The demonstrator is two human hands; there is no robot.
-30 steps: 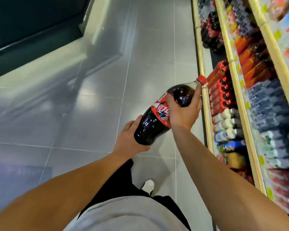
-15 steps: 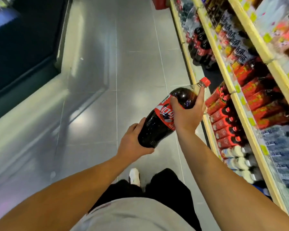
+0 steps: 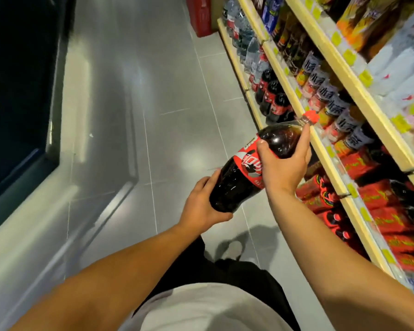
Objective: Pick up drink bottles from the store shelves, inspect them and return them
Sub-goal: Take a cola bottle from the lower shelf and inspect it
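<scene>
Item: large cola bottle (image 3: pixel 237 180), dark contents, red label, red cap (image 3: pixel 310 115) pointing to 1 o'clock; held tilted over the aisle floor (image 3: pixel 167 96), just beside the shelves (image 3: pixel 325 151) at 3 o'clock. Left hand (image 3: pixel 201 206): fingers curled under the base, gripping it. Right hand (image 3: pixel 282 163): fingers wrapped over the shoulder. Step, by judgement: inspection, or carriage toward return. Next: find the gap among the matching cola bottles (image 3: pixel 273 99) at 12 o'clock, and set it upright.

Shelf bottles (image 3: pixel 392 211) at right blur — labels perhaps unreadable — frame edge crops them.
</scene>
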